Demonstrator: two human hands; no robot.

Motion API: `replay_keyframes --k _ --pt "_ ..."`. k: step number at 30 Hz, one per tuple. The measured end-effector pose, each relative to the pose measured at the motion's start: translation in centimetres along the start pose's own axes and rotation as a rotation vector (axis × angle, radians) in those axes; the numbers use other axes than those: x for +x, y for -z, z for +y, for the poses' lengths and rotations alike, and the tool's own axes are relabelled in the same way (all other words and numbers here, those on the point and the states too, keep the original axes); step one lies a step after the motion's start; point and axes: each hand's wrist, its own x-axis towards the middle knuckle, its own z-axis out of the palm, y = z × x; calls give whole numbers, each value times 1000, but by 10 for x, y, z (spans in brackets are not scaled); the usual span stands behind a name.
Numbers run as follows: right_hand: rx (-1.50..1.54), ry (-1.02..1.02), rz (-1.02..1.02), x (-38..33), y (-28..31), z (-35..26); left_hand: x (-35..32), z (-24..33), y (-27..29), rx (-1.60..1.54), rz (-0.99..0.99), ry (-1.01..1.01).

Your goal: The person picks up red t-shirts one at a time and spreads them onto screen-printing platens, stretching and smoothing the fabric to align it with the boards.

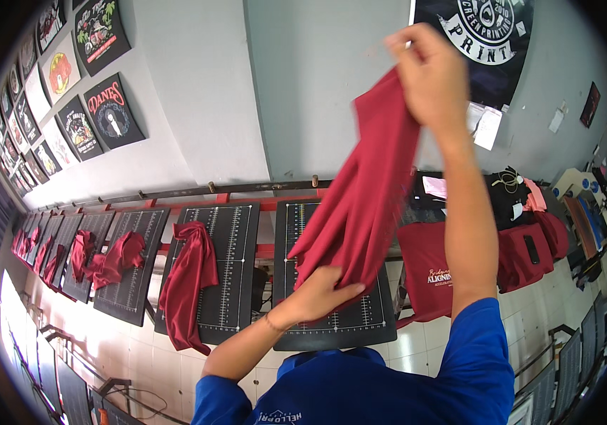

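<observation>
Blue sleeves fill the lower edge, and from them both forearms rise over the black gridded platen (360,322) directly ahead. A dark red garment (367,205) is held stretched above that platen: its upper end is pinched shut in the right hand (434,78), raised high over the platen, while its lower end is spread under the left hand (321,294), whose fingers lie flat and nearly fully open on the cloth just above the platen's near half. The step in hand is judged to be the laying of the garment onto the platen. For the next move, the upper end would need to be lowered and the cloth squared to the printed grid. To the left of that platen, another red garment (190,276) is draped over a neighbouring board (229,283).
</observation>
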Motion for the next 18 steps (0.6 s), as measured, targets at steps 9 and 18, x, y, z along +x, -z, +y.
replay_keyframes --k 9,18 --pt "594 -360 -33 20 90 138 -19 82 209 645 528 3" --pt "123 -550 -192 -38 0 252 89 13 301 1233 683 187"
